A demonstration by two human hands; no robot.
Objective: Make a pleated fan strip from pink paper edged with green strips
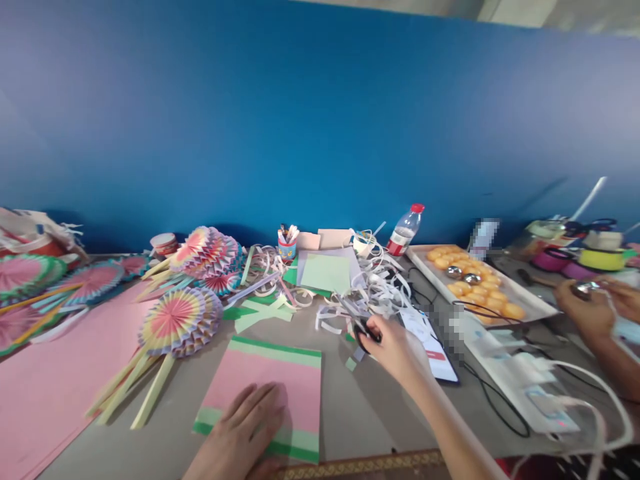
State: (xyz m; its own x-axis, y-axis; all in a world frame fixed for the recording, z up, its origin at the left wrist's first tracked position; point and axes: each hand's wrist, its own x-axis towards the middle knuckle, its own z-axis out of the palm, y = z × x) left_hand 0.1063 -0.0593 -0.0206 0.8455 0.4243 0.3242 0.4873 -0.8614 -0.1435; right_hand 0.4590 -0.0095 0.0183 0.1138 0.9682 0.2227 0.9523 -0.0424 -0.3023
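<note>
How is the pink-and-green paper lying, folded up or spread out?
Spread out: the pink-and-green paper lies flat on the table, both green ends showing, with the left hand on it.

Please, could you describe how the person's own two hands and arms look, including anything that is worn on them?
The left hand and right hand are both bare, without gloves. The slender right forearm shows no sleeve, watch or bracelet. Little of the left arm is in view. I see no rings or markings, but fine details are blurred.
</note>
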